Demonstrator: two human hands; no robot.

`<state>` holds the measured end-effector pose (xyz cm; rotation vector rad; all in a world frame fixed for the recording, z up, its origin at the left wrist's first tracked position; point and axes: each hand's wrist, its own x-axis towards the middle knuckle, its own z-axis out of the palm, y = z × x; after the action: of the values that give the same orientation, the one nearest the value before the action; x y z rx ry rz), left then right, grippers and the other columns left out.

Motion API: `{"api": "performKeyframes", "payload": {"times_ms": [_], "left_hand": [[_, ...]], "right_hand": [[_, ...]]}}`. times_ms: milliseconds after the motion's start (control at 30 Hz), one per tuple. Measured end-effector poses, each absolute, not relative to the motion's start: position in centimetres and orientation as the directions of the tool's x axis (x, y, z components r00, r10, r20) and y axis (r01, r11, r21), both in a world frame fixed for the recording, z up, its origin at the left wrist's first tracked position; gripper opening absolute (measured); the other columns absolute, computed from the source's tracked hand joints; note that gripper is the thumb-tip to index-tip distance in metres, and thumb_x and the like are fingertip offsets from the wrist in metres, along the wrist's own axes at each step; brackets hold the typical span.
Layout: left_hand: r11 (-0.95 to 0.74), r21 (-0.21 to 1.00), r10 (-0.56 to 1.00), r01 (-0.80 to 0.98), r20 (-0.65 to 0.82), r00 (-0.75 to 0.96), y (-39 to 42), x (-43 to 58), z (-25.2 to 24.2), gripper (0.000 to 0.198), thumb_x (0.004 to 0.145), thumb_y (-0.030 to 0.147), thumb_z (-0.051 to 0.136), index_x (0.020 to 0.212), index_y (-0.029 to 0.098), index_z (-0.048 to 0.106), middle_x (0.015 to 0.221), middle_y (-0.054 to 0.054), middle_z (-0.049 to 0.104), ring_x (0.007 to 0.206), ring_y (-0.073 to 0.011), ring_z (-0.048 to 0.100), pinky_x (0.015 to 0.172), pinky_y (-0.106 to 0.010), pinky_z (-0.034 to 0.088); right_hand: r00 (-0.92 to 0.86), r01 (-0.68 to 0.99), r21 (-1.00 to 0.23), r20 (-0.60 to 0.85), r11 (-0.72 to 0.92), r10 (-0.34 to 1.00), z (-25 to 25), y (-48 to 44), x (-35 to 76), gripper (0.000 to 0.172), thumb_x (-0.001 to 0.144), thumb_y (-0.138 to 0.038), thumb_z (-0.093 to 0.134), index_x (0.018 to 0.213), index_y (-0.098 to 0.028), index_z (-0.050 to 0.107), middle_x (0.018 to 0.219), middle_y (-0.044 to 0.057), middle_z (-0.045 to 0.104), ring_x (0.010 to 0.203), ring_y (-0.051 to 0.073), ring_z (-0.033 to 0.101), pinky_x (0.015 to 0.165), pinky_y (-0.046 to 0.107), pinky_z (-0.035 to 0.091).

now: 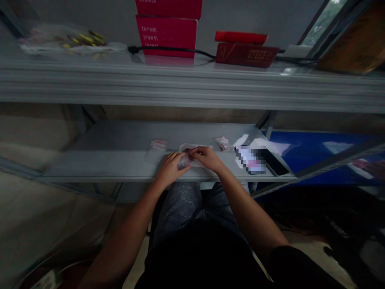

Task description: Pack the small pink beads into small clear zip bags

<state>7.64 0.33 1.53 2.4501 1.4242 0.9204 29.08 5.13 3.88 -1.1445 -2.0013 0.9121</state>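
On the lower grey shelf (120, 160), my left hand (171, 168) is closed around a small clear plastic zip bag (184, 161) with a pinkish-red strip near its mouth. My right hand (208, 157) is beside it, thumb and fingers pinched together at the bag's mouth. Small dark reddish bits show there, too small to name, and what the right fingertips grip is hidden. Under both hands lies a whitish sheet or shallow tray (197, 146). Another clear zip bag (158, 144) rests to the left, and a filled small bag (223, 143) lies to the right.
A lit phone (251, 160), partly blurred out, and a dark phone-like object (275, 162) lie at the shelf's right end. Overhead, the upper shelf (180, 86) carries red boxes (168, 36), a black cable (180, 49), a dark red booklet-like box (246, 55) and a brown carton (355, 44).
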Motion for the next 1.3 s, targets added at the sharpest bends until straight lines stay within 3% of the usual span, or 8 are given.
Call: {"api": "performKeyframes", "payload": {"times_ms": [267,533,667,800,967,1100,1200,1300], "left_hand": [[-0.532,0.411,0.827,0.740,0.438,0.352,0.7,7.4,0.7,0.045,0.091,0.038,0.076,0.131,0.024,0.061,0.125,-0.010,0.068,0.117,-0.0296,0.063,0.102,-0.044,0.051],[-0.538,0.406,0.825,0.739,0.435,0.361,0.9,7.4,0.5,0.046,0.090,0.039,0.076,0.130,0.021,0.062,0.124,-0.011,0.068,0.116,-0.0299,0.063,0.101,-0.043,0.050],[-0.539,0.409,0.825,0.736,0.433,0.363,0.7,7.4,0.7,0.044,0.090,0.040,0.076,0.129,0.022,0.063,0.123,-0.011,0.069,0.116,-0.0306,0.063,0.101,-0.044,0.050],[-0.540,0.433,0.829,0.722,0.426,0.364,0.6,7.5,0.9,0.046,0.090,0.039,0.076,0.131,0.022,0.063,0.126,-0.012,0.068,0.118,-0.0315,0.062,0.103,-0.045,0.048],[-0.517,0.561,0.852,0.647,0.411,0.324,0.6,7.6,1.0,0.046,0.086,0.034,0.080,0.129,0.024,0.066,0.127,-0.012,0.069,0.120,-0.0327,0.062,0.105,-0.047,0.046],[-0.414,0.800,0.910,0.435,0.362,0.202,1.1,7.4,0.8,0.041,0.083,0.037,0.081,0.122,0.026,0.071,0.121,-0.010,0.072,0.114,-0.0300,0.065,0.103,-0.043,0.046],[-0.250,0.966,0.968,0.070,0.249,0.013,1.8,6.4,0.7,0.033,0.087,0.046,0.075,0.111,0.023,0.074,0.111,-0.008,0.075,0.107,-0.0260,0.068,0.096,-0.037,0.049],[-0.090,0.929,0.995,-0.358,0.065,-0.081,2.5,4.9,1.0,0.044,0.092,0.060,0.063,0.105,0.020,0.074,0.096,-0.008,0.075,0.092,-0.0228,0.070,0.083,-0.033,0.053]], "right_hand": [[-0.366,0.740,-0.549,0.158,0.389,0.917,2.9,3.8,29.7,0.013,0.093,-0.024,0.067,0.093,-0.017,0.078,0.090,0.009,0.080,0.076,0.019,0.069,0.071,0.027,0.045],[-0.348,0.796,-0.489,0.115,0.358,0.931,2.5,3.7,28.6,0.015,0.094,-0.026,0.066,0.095,-0.018,0.079,0.095,0.011,0.080,0.081,0.021,0.071,0.070,0.027,0.045],[-0.324,0.733,-0.576,0.171,0.362,0.930,2.6,4.1,29.0,0.015,0.093,-0.022,0.065,0.094,-0.017,0.079,0.093,0.010,0.080,0.080,0.020,0.071,0.072,0.027,0.047],[-0.153,0.630,-0.718,0.261,0.297,0.953,2.7,4.6,29.0,0.017,0.093,-0.020,0.062,0.090,-0.014,0.077,0.089,0.009,0.079,0.080,0.020,0.070,0.075,0.027,0.048],[-0.381,0.438,-0.812,0.222,0.386,0.898,2.8,4.7,28.4,0.020,0.095,-0.023,0.059,0.090,-0.015,0.076,0.092,0.007,0.079,0.083,0.019,0.071,0.079,0.027,0.050],[-0.344,0.550,-0.737,0.227,0.391,0.911,2.8,4.1,28.6,0.019,0.096,-0.024,0.060,0.096,-0.015,0.077,0.094,0.008,0.079,0.081,0.019,0.070,0.076,0.028,0.049],[-0.344,0.709,-0.593,0.181,0.381,0.921,2.9,3.3,28.4,0.018,0.096,-0.028,0.063,0.096,-0.017,0.077,0.091,0.009,0.079,0.078,0.020,0.070,0.072,0.028,0.046],[-0.321,0.817,-0.463,0.130,0.343,0.938,3.1,2.5,27.7,0.021,0.097,-0.034,0.064,0.095,-0.018,0.077,0.093,0.010,0.079,0.082,0.021,0.071,0.072,0.028,0.046]]}}
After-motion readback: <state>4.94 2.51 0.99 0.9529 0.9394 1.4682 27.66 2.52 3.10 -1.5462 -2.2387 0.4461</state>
